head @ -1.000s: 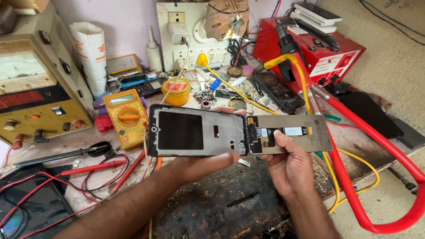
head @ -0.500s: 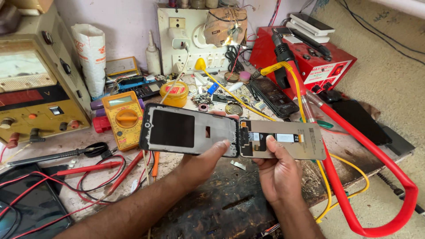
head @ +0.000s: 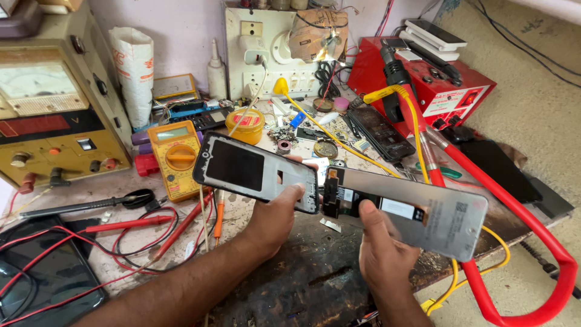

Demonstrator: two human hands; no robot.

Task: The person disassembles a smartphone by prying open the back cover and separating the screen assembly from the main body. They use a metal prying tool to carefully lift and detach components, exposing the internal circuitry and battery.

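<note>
Head view, one entry.

Item 1: left hand (head: 275, 221). My grip is closed on the right end of the frame (head: 257, 172), thumb on top, fingers under. The frame is a dark phone housing, held tilted above the tabletop (head: 315, 278), its left end higher.

Item 2: right hand (head: 381, 251). Grip closed on the left part of the panel (head: 417, 212), thumb on its silver back. The panel is just beside the frame, the near ends almost touching; I cannot tell whether a flex joins them.

Item 3: surroundings. Yellow multimeter (head: 177, 156) behind the frame, red leads (head: 139, 233) below it, red hose (head: 514, 230) under the panel.

Handling note: I judge both parts should be kept level and close, held by their edges, with no twist at the gap and no pressure on the panel's middle.
</note>
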